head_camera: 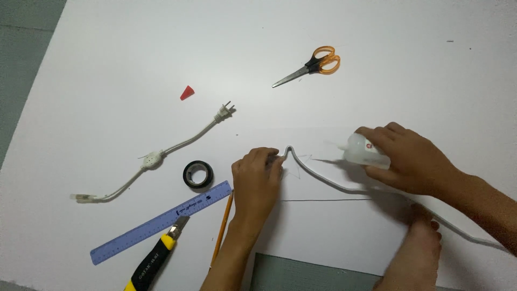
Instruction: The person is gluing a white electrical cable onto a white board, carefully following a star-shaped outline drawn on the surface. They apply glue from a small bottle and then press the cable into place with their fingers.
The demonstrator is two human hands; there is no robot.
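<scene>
My left hand (256,179) presses the bent end of a thin white strip cable (323,180) down onto a white sheet (334,226) with pencil lines. The strip runs from a peak near my fingers off to the right edge. My right hand (410,157) holds a small clear glue bottle (362,152), its nozzle pointing left over the sheet above the strip. A foot (420,248) rests on the sheet's lower right part.
Orange-handled scissors (315,64) lie at the back. A red cap (186,92), a white power cord with plug (161,156), a black tape roll (197,174), a blue ruler (161,222), a pencil (223,229) and a yellow-black utility knife (156,260) lie to the left.
</scene>
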